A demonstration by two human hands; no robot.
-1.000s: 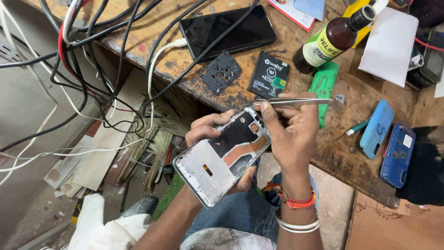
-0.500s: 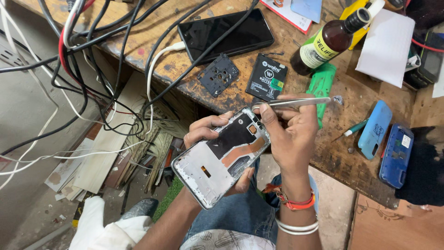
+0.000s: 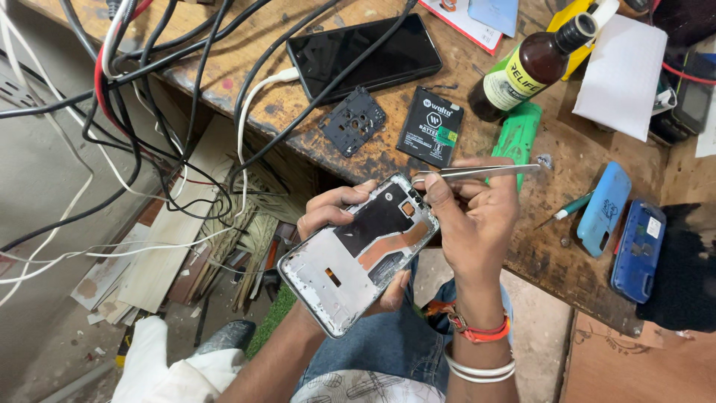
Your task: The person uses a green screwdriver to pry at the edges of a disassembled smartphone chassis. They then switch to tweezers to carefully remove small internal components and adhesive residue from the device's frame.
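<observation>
Single head-worn view, looking steeply down past the person's lap onto the near edge of a worn wooden workbench. Close range: left hand and right hand sat mid-frame. Bench ran across the upper frame; floor showed lower left. No second view to overlap.

Even, soft daylight fills the view, with no hard shadows. The black phone screen beyond the left hand carries a dull sheen (no real glare), and the metal tweezers in the right hand glint faintly. Focus is sharp at centre; the cables bow slightly toward the edge.
</observation>
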